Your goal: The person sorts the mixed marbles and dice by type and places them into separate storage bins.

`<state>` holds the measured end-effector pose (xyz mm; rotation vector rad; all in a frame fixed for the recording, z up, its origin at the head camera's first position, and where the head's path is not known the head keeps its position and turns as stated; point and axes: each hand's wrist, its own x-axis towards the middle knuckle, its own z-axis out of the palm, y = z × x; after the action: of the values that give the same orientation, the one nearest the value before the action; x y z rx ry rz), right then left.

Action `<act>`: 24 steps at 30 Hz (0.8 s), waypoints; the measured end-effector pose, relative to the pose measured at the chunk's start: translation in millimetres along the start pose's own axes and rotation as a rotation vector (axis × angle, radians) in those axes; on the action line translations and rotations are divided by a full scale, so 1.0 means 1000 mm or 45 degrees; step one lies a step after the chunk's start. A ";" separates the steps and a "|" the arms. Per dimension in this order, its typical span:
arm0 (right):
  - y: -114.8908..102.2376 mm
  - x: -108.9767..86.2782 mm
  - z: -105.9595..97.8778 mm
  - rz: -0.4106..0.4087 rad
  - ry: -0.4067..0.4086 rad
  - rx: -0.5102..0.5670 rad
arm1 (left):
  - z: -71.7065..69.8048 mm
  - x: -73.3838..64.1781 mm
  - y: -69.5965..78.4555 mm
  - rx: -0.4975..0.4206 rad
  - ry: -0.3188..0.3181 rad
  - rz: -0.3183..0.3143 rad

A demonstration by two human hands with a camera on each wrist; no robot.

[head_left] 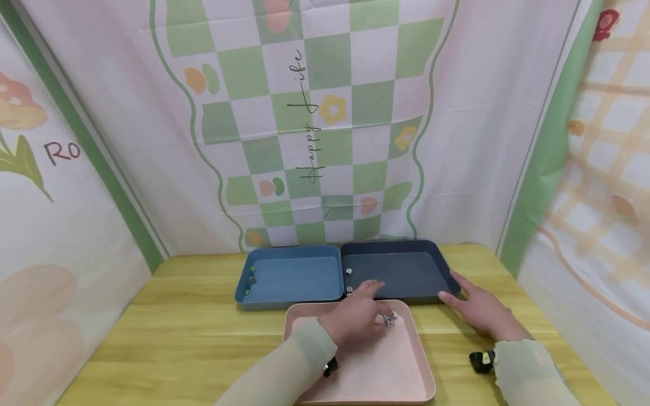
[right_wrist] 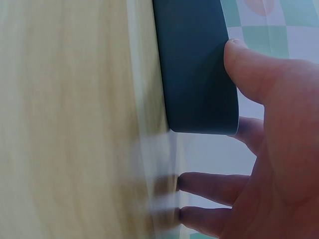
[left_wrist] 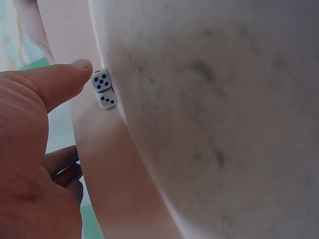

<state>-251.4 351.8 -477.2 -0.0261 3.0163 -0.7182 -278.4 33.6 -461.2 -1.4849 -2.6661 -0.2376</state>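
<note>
My left hand [head_left: 358,316] reaches over the far part of a pink tray [head_left: 418,355], its fingers loosely spread. White dice [head_left: 389,320] with dark pips lie in that tray by its far right corner, beside the hand. Seen from the left wrist, two dice [left_wrist: 103,88] sit against each other, with the thumb tip [left_wrist: 82,64] close by them. My right hand [head_left: 479,310] holds the near right corner of a dark blue tray [head_left: 437,254]. Its thumb [right_wrist: 241,59] lies at the rim, the index finger reaches round the side, and the other fingers stretch out below.
A lighter blue tray [head_left: 289,304] adjoins the dark one on the left, with several small green pieces [head_left: 253,279] along its left side. More white dice [head_left: 348,272] lie at the dark tray's left side. A patterned curtain [head_left: 325,141] hangs behind the wooden table [head_left: 178,332].
</note>
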 end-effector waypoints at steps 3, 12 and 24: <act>-0.002 0.000 0.000 -0.011 0.002 0.000 | 0.001 0.000 -0.002 -0.020 -0.019 -0.009; -0.002 -0.002 -0.001 -0.023 0.005 -0.006 | 0.005 0.000 -0.004 -0.088 -0.067 -0.091; -0.002 -0.001 0.000 -0.033 0.011 -0.008 | 0.003 -0.003 -0.006 -0.121 -0.096 -0.122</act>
<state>-250.2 349.8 -475.7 -0.0623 3.0315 -0.7132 -281.9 28.9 -465.6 -1.4194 -2.8269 -0.3251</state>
